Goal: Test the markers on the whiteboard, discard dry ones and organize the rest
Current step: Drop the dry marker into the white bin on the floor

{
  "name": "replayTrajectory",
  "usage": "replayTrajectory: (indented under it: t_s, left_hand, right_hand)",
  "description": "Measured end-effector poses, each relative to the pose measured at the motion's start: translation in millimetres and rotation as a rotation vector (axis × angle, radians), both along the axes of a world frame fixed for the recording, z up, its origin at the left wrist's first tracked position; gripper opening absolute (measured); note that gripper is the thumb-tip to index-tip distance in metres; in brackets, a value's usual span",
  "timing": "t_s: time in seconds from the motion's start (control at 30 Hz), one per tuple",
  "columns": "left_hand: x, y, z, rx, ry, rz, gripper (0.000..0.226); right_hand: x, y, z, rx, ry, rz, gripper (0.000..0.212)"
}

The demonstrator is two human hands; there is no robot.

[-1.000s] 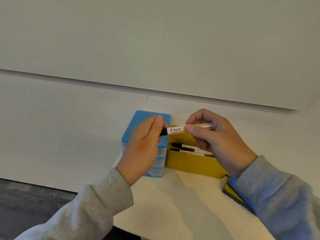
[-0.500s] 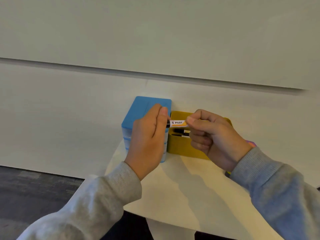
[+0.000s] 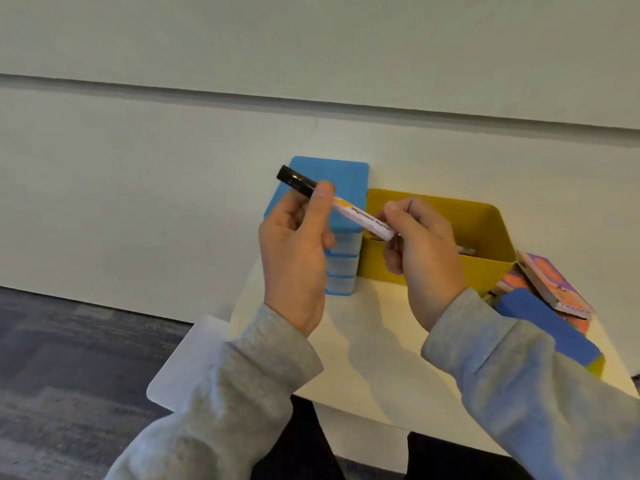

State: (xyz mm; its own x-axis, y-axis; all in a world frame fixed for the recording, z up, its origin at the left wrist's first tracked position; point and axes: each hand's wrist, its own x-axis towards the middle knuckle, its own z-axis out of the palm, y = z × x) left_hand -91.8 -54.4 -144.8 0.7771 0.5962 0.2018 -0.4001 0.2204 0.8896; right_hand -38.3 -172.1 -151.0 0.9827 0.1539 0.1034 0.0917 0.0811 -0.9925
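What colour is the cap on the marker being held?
Black: the cap on the marker shows clearly in the head view, above the left hand.

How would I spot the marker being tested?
Find the small white table by the wall, with a yellow bin on it. Above the bin, both hands hold one white-barrelled marker with a black cap; no other marker is held.

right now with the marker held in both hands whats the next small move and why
Probably pull the black cap off. The marker is capped, the left hand pinches it just below the cap, and the right hand grips the far end, so the tip cannot mark the whiteboard yet.
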Motion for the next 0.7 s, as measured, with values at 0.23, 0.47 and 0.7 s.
replayTrajectory:
  t_s: [0.23,0.47,0.7]
  left_hand:
    - [-33,62,-25,-0.087,0.021,0.250,0.026]
    - [-48,114,-64,-0.008,0.247,0.313,0.026]
    - [-61,184,-154,0.097,0.582,0.453,0.025]
  right_hand:
    - [-31,38,-19,-0.193,-0.562,0.075,0.008]
    - [-56,110,-59,-0.573,-0.676,0.454,0.019]
    - [-42,142,-115,-1.059,-0.765,0.708,0.043]
